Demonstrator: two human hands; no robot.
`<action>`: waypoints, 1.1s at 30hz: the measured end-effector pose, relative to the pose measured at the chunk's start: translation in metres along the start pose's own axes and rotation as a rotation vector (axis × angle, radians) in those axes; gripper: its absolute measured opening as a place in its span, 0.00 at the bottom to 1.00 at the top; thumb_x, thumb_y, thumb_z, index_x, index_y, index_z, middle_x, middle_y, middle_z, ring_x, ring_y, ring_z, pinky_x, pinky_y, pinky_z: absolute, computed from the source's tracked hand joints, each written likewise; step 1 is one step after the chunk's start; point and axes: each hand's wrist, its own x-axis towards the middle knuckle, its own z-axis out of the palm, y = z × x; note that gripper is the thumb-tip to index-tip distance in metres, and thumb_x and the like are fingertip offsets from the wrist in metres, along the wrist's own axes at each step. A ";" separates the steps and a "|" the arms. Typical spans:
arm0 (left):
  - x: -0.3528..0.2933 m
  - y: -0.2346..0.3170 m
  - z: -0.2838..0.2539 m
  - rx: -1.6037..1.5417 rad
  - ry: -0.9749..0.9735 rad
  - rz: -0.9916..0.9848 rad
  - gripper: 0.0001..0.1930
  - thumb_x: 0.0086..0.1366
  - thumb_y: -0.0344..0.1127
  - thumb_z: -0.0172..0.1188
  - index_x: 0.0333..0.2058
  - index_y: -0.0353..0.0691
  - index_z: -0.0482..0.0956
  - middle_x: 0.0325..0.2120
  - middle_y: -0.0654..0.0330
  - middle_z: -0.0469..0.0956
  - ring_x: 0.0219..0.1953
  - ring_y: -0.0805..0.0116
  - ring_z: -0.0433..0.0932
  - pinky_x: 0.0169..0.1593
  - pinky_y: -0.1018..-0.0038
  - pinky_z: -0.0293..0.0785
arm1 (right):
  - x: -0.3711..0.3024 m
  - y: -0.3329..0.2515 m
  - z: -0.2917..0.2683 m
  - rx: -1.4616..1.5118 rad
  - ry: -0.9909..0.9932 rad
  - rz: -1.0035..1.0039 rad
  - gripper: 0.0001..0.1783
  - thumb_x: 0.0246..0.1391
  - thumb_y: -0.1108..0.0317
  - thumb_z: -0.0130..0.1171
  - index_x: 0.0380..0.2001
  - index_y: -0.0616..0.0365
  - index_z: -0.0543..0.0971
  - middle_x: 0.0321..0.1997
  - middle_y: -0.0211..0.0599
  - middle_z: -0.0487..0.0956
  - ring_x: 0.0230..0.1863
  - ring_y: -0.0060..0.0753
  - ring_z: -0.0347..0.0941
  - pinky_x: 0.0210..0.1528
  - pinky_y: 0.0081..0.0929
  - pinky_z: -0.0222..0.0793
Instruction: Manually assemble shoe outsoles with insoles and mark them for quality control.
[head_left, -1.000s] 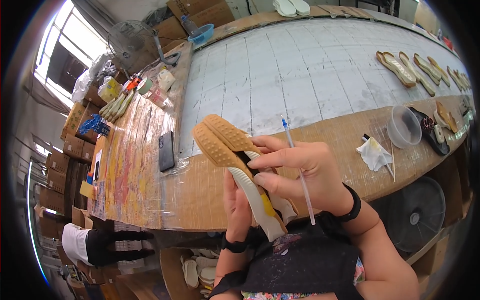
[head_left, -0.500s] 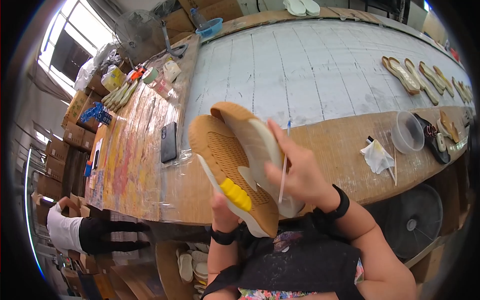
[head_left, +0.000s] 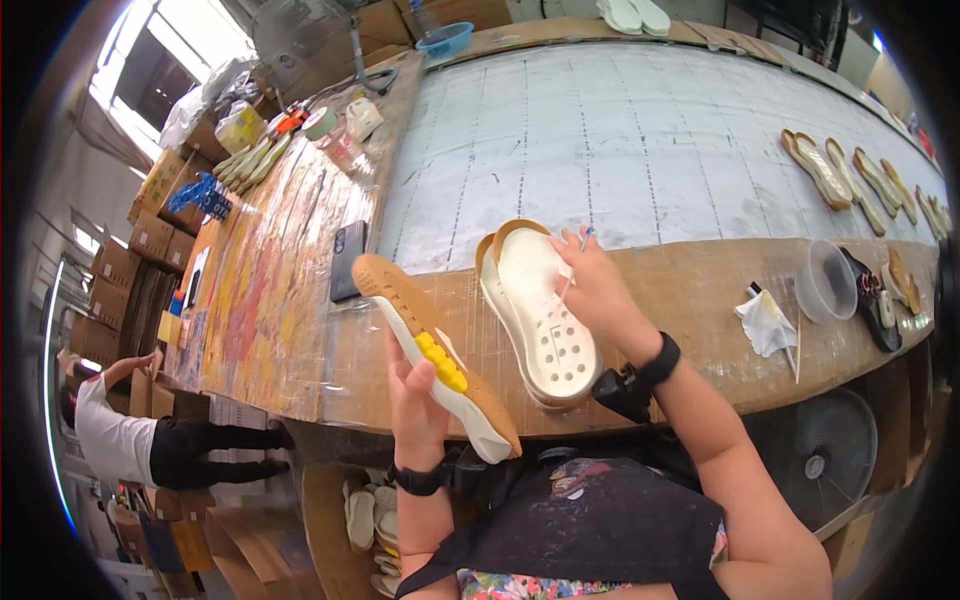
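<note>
My left hand (head_left: 415, 400) grips a shoe sole (head_left: 435, 350), tilted on its side, with a tan tread, a white edge and a yellow ribbed insert. Right of it, a second shoe sole (head_left: 552, 350) shows its white inside, with round holes at the near end and a tan rim at the far end. My right hand (head_left: 605, 295) is closed at this sole's upper right edge, thumb over the inside. A thin stick with a blue tip (head_left: 587, 234) also sits between its fingers. Whether the second sole touches the table is hard to tell.
A black phone (head_left: 348, 262) lies left of the soles. To the right are a white cloth (head_left: 766, 322), a clear plastic tub (head_left: 826, 282) and a black sandal-like piece (head_left: 872, 300). More soles (head_left: 818, 170) lie on the grey sheet. A person (head_left: 120, 425) stands far left.
The two soles, pressed close together before, are now apart. The right one has turned to show its white inside; the left one has moved left and tilted.
</note>
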 end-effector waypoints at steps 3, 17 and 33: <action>-0.010 0.015 0.026 0.132 -0.017 0.198 0.53 0.43 0.29 0.66 0.61 0.46 0.36 0.48 0.59 0.59 0.46 0.67 0.66 0.46 0.70 0.69 | 0.002 -0.071 -0.052 0.505 -0.332 0.032 0.30 0.48 0.66 0.57 0.54 0.62 0.63 0.53 0.51 0.67 0.51 0.39 0.68 0.48 0.30 0.66; -0.026 0.006 0.061 0.336 -0.124 0.194 0.49 0.43 0.54 0.67 0.55 0.39 0.46 0.46 0.58 0.61 0.48 0.68 0.65 0.50 0.70 0.64 | -0.037 -0.117 -0.065 0.787 -0.212 -0.179 0.26 0.44 0.68 0.62 0.49 0.60 0.70 0.34 0.44 0.77 0.31 0.32 0.75 0.34 0.21 0.68; -0.037 0.003 0.083 0.401 -0.060 0.186 0.43 0.42 0.39 0.67 0.55 0.33 0.54 0.45 0.57 0.65 0.48 0.68 0.65 0.51 0.74 0.61 | -0.039 -0.124 -0.095 0.816 -0.209 0.108 0.08 0.43 0.73 0.57 0.29 0.65 0.78 0.18 0.35 0.77 0.19 0.14 0.71 0.22 0.13 0.67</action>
